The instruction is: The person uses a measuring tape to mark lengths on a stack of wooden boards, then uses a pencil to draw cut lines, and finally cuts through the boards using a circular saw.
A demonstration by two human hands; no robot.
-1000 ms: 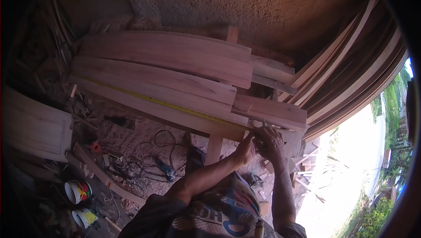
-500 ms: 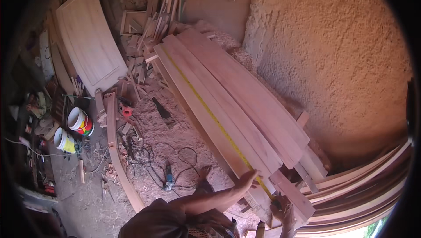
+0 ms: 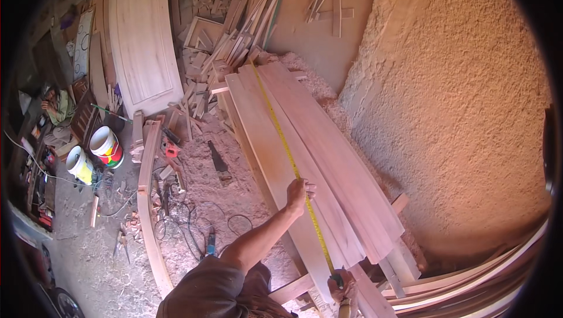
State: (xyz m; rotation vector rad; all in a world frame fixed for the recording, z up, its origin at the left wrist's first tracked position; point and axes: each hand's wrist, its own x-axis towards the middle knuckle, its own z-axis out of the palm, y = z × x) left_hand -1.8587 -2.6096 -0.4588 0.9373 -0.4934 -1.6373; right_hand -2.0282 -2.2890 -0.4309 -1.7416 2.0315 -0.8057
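A yellow tape measure blade (image 3: 275, 121) stretches lengthwise over the wooden boards, its far end at or just past their far edge. My left hand (image 3: 299, 195) is closed around the blade about midway along the boards. At the near end, my right hand (image 3: 348, 288) grips the dark tape measure case (image 3: 335, 281). Below the tape lies a pale reddish plank (image 3: 258, 136), with another wide plank (image 3: 334, 142) beside it on the right. The fingers under the right hand are partly hidden.
A panelled door (image 3: 145, 42) leans at the far left near scrap wood (image 3: 205, 54). On the shavings-covered floor lie a handsaw (image 3: 218, 158), a blue power tool (image 3: 211, 243) and cords. Two buckets (image 3: 107, 147) and a seated person (image 3: 58, 110) are at left; a rough wall (image 3: 457, 83) rises at right.
My left hand has moved farther up the tape, away from the right hand, and closed on the blade. The blade's far part has shifted rightward across the boards. The whole view has shifted too.
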